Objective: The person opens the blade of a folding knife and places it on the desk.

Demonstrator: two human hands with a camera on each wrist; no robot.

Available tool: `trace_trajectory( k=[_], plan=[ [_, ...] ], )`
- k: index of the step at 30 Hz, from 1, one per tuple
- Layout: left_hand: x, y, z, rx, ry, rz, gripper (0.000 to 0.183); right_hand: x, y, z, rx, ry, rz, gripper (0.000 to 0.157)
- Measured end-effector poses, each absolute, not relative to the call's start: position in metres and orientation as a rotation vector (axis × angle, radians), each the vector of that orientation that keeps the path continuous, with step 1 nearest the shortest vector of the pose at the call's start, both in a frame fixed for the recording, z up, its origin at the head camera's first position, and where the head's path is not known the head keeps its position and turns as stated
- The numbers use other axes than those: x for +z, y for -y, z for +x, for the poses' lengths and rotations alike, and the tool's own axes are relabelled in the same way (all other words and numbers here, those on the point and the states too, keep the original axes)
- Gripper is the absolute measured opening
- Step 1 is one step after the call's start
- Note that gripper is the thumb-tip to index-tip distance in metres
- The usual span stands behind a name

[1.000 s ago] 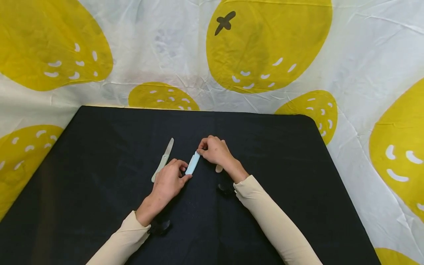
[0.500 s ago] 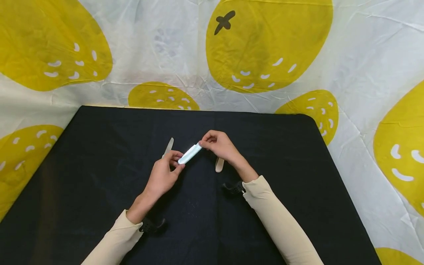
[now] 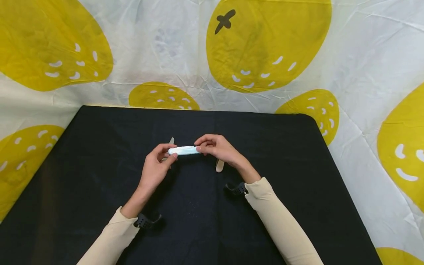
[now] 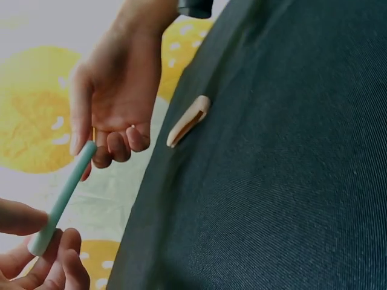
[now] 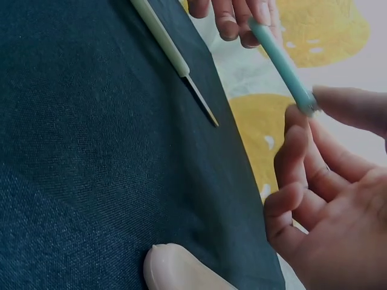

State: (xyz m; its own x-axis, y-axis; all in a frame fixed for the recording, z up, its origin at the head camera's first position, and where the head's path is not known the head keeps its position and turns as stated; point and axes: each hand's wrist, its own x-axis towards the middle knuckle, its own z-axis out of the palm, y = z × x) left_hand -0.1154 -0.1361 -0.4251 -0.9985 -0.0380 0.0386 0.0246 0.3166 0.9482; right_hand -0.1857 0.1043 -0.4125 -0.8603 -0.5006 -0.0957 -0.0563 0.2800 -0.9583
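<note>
A light blue folding knife (image 3: 183, 150), its blade folded away, is held nearly level above the black table. My left hand (image 3: 155, 163) pinches one end between thumb and fingers. At the other end the thumb and fingers of my right hand (image 3: 220, 150) grip it. The left wrist view shows the blue handle (image 4: 63, 199) slanting between both hands. Behind my left hand lies a pale green knife (image 5: 163, 39), its blade out; the head view shows little but its tip. A beige folded knife (image 4: 188, 121) with a slot along its side lies below my right hand.
A black cloth (image 3: 192, 228) covers the table. Behind it hangs a white curtain (image 3: 165, 44) printed with yellow shapes. Dark straps (image 3: 236, 188) sit at both wrists, by the cream sleeves (image 3: 275, 217).
Both hands have lifted the light blue knife from the table. It has turned from steep to nearly level, as my left hand moved left and up. The beige knife shows more.
</note>
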Motion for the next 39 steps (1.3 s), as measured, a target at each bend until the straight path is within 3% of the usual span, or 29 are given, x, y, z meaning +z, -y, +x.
trace_trajectory(
  k=[16,28,39],
  plan=[
    [-0.424,0.133,-0.120,-2.292,2.025,0.086,0.040,-0.419,-0.089,-0.172,-1.534,-2.102,-0.604,0.019],
    [-0.422,0.130,-0.121,-2.337,1.966,0.163,0.039,-0.424,-0.080,-0.167,-1.576,-2.052,-0.601,0.016],
    [-0.423,0.129,-0.117,-2.255,2.078,0.105,0.039,-0.409,-0.072,-0.166,-1.630,-2.147,-0.632,0.029]
  ],
)
